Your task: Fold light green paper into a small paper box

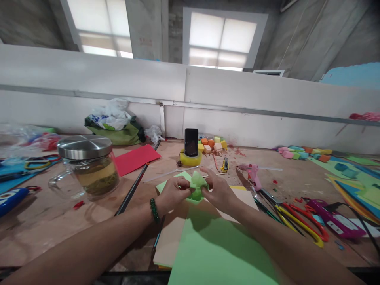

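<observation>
Between my two hands is a small folded piece of light green paper, held up above the sheets on the table. My left hand, with a dark green bead bracelet at its wrist, pinches the paper's left side. The thumb and fingers of my right hand grip its right side; the index finger stretches out past its top. Below them lies a large green sheet on top of tan paper. Parts of the folded paper are hidden by my fingers.
A glass tea mug with a steel lid and red paper are to the left. A phone stands in a yellow holder ahead. Scissors, a pink glue gun and a purple glue gun lie right.
</observation>
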`<state>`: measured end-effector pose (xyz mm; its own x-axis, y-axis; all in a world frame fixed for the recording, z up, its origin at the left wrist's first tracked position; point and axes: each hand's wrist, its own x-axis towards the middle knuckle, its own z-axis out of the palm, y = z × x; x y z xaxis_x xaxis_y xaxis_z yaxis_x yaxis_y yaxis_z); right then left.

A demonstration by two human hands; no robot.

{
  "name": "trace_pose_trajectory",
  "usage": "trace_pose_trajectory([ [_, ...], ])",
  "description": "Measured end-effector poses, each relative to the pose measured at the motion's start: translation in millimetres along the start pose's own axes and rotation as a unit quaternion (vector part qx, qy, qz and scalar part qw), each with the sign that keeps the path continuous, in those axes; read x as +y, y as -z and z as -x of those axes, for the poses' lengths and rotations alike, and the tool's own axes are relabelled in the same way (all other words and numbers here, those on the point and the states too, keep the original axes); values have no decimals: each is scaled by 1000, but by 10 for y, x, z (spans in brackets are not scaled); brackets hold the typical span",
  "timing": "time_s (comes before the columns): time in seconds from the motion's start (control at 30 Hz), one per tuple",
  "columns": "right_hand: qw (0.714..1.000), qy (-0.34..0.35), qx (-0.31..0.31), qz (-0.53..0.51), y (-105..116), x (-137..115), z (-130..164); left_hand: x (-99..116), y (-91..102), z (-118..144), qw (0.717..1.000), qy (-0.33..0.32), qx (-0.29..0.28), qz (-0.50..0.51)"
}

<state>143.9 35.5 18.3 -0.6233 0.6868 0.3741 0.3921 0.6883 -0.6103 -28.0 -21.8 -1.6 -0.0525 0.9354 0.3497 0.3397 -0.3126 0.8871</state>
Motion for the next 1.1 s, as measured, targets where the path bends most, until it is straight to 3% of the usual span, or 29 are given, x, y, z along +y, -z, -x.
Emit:
trace_pose_trajectory([
  [0.3, 991, 14, -28, -129, -49, 52, -24, 35, -30, 18, 999, 34, -17, 2],
  [0.57, 997, 49, 18, -49, -23, 57, -7, -24, -35, 22, 999, 35, 11, -29],
  [0.83, 996, 55, 7, -63, -35, 9, 0, 3, -40, 50, 998, 27, 11, -64],
  [1.1, 994, 109, 18, 13, -70, 64, 23, 73, -62, 87, 989, -3, 20, -145],
])
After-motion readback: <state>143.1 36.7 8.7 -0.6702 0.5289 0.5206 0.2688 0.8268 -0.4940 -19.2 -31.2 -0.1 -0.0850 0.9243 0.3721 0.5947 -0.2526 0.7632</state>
